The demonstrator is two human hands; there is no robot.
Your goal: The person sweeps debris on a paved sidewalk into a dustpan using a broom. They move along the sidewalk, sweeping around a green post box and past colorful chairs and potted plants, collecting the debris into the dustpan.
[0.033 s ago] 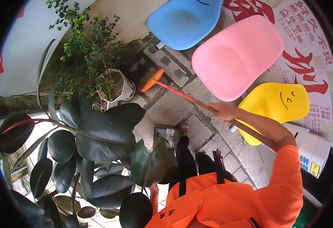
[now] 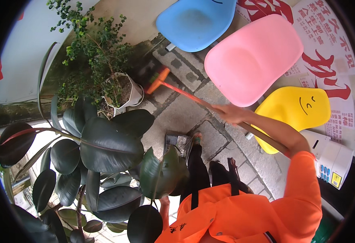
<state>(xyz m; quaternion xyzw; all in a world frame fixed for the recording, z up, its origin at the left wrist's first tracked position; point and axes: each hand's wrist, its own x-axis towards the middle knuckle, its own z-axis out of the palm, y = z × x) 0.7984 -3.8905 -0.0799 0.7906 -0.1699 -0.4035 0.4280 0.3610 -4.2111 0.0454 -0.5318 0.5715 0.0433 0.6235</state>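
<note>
The right hand [image 2: 232, 114] has its fingers wrapped around the middle of the broom's pole, with no gap showing. The left hand [image 2: 164, 201] is mostly hidden behind the leaves [image 2: 112, 141]; I cannot tell how far its fingers are open or what they hold.

The broom [image 2: 185, 94] slants across the paving [image 2: 185, 113], its orange head just beside the white pot [image 2: 133, 92], its bristles blurred. It looks light and stiff along the pole, with bristles that should give when pressed. The pole seems smooth, so it may turn in a loose grip; mid-pole is a sound place to hold, and a second hand nearer the top end would steady it.

A dark tray [image 2: 170, 141] with scraps in it sits by a shoe [image 2: 197, 138]. Right of the broom stand blue [image 2: 195, 24], pink [image 2: 252, 60] and yellow chairs [image 2: 284, 109].
</note>
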